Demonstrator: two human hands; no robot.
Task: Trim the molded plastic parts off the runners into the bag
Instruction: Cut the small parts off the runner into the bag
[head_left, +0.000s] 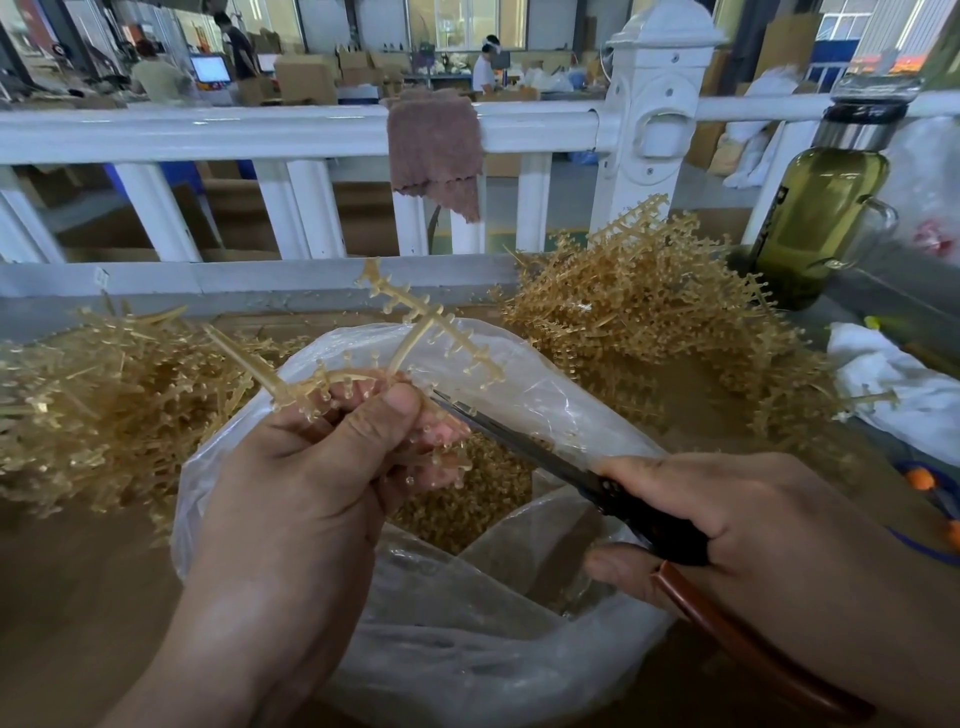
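The left grip (311, 467) is clamped on a runner (431, 322), thumb pressed over its stem, holding it directly above the mouth of the bag (545, 374) so that cut pieces are likely to drop inside. The molded parts (467, 499) already trimmed lie in the bag's bottom; more remain on the held runner's branches. The right grip (727, 519) is closed round the handles of the scissors (519, 441), whose blades point at the branches beside the left fingertips; the blade tips are hidden. Piles of runners (649, 312) flank the bag on the desk (78, 597), within reach for supply.
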